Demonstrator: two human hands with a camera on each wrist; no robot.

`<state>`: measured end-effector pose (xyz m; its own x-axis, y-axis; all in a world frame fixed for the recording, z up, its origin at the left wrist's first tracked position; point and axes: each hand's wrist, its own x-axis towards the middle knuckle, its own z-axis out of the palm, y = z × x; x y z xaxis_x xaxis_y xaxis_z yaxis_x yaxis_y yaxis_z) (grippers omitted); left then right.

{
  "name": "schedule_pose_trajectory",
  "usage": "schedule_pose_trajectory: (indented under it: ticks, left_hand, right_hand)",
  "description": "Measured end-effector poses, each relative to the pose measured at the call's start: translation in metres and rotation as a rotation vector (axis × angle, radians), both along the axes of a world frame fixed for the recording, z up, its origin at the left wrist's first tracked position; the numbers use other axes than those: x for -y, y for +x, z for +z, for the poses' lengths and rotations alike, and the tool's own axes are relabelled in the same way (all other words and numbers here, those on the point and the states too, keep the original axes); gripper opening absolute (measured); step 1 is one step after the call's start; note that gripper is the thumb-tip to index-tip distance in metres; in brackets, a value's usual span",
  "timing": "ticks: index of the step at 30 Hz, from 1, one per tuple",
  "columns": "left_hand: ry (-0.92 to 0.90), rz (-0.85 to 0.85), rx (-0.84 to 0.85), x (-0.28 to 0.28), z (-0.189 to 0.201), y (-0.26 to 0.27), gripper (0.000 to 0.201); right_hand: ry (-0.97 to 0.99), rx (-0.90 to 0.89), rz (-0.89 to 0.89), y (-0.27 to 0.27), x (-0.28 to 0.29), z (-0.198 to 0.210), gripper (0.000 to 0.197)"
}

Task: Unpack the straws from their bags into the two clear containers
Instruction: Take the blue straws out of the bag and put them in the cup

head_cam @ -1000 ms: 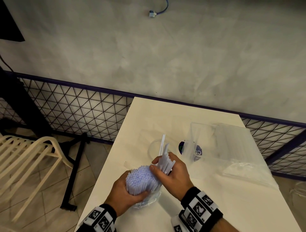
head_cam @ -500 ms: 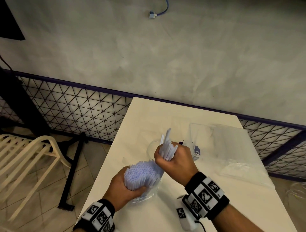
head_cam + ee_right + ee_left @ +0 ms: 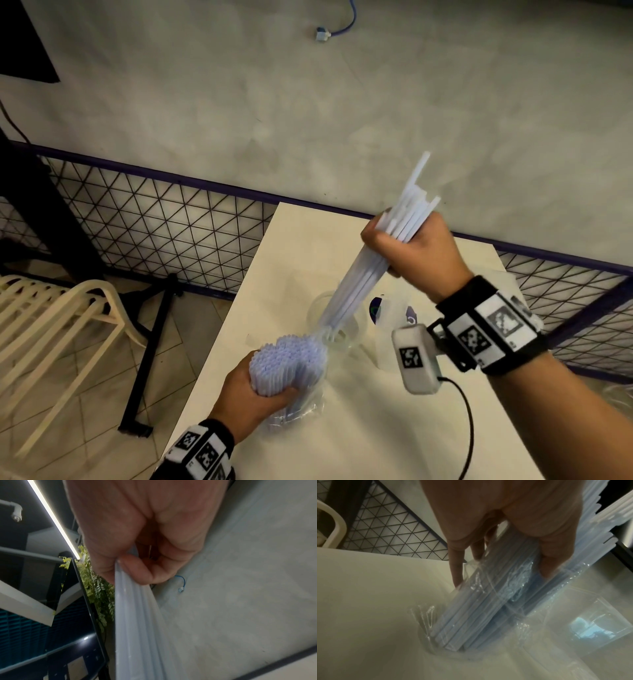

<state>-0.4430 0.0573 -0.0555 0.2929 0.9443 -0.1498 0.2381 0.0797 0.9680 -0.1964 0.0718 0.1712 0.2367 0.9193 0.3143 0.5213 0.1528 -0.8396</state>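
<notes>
My left hand [image 3: 255, 394] grips a thick bundle of pale blue straws [image 3: 286, 359] in its clear bag [image 3: 496, 599], standing it on the white table [image 3: 376, 435]. My right hand [image 3: 411, 246] is raised above the table and grips a smaller bunch of straws [image 3: 363, 277], whose lower ends are level with the big bundle's top. In the right wrist view that bunch [image 3: 135, 622] runs down from my curled fingers [image 3: 137, 570]. A clear round container [image 3: 346, 325] stands just behind the big bundle, partly hidden by the pulled straws.
More clear plastic with a blue label [image 3: 394, 315] lies right of the container, under my right wrist. A cream chair [image 3: 61, 322] stands on the floor to the left. A mesh railing [image 3: 154, 226] runs behind the table, before a grey wall.
My right hand has risen up and to the right, drawing a bunch of straws out of the big bundle. My left hand has stayed put on the bagged bundle.
</notes>
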Motion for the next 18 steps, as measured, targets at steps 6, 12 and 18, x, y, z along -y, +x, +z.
schedule_pose_trajectory:
  ticks: [6,12,18]
  left_hand:
    - [0.015,-0.005,-0.009,-0.002,-0.003,0.0,0.052]
    - [0.006,0.002,0.012,-0.002,-0.003,-0.002,0.066]
    - [0.019,-0.006,-0.006,-0.002,-0.002,0.0,0.055]
  right_hand:
    - [0.113,-0.074,-0.031,0.018,-0.022,0.027,0.019]
    - [-0.069,0.117,-0.095,0.022,-0.04,-0.027,0.011]
    - [-0.293,0.129,-0.14,0.016,-0.042,-0.098,0.015]
